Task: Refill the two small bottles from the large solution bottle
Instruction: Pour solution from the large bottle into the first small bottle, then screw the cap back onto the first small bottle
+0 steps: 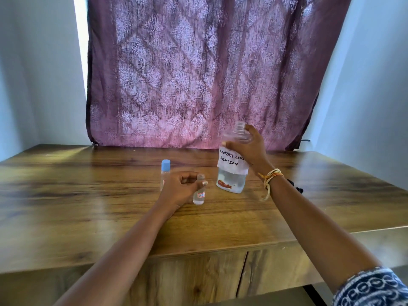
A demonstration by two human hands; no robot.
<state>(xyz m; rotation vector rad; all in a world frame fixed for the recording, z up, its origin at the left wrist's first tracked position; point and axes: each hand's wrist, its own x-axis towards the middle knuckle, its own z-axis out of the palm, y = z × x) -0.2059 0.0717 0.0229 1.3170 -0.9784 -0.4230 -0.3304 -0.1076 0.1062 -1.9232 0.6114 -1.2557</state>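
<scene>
- left hand (181,188): fingers curled round an uncapped small bottle (199,193), which stands on the wooden table (88,195)
- right hand (249,149): wrapped round the upper part of the large solution bottle (233,171), cap off, lifted and slightly tilted just right of the small one
- second small bottle (165,171), blue cap on, stands just behind the left hand
- thread bracelet (269,176) on the right wrist, purple curtain (194,69) behind
</scene>
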